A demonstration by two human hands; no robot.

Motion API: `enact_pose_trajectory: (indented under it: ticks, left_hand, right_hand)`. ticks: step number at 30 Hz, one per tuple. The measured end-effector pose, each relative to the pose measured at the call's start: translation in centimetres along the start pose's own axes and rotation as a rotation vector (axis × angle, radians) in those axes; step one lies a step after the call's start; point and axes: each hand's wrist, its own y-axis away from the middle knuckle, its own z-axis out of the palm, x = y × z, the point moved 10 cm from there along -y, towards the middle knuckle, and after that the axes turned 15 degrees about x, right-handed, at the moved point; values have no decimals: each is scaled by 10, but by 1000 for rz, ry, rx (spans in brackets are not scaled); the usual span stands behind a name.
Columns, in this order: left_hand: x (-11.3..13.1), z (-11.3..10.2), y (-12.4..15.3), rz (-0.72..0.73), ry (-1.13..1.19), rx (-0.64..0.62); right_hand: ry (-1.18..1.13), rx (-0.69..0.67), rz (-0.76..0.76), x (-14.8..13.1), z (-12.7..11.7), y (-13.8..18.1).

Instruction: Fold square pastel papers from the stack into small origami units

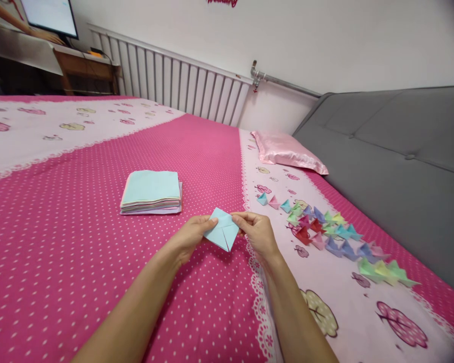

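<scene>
A light blue folded paper (222, 230) is held just above the pink dotted bedspread (98, 217). My left hand (191, 236) pinches its left edge, fingers closed. My right hand (255, 232) pinches its right edge, fingers closed too. Behind the hands lies a stack of pastel paper sheets (151, 192) with a pale blue sheet on top. To the right, several small folded paper shapes (327, 233) in mixed colours lie in rows on the pale strip of the bedspread.
A pink satin pillow (287, 151) lies at the head of the bed. A grey padded headboard (393, 161) runs along the right. A white radiator (174, 80) lines the far wall. Another person's arm (18, 22) reaches toward a monitor (51, 15) at the far left.
</scene>
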Motion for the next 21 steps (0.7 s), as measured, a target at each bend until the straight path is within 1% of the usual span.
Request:
enact_pose_trajectory:
  ticks: [5, 8, 12, 15, 21]
  left_hand:
    - [-1, -5, -3, -12, 18, 46]
    - [-2, -9, -4, -32, 59, 80]
    - [0, -15, -5, -54, 102, 148]
    - [2, -17, -5, -49, 109, 166]
    - [5, -16, -4, -39, 113, 148]
  right_hand:
    - [-19, -44, -38, -4, 2, 1]
    - [-10, -102, -67, -10, 6, 4]
    - [9, -206, -69, -12, 13, 8]
    - [10, -268, -94, -12, 19, 11]
    - [73, -242, -187, -13, 18, 10]
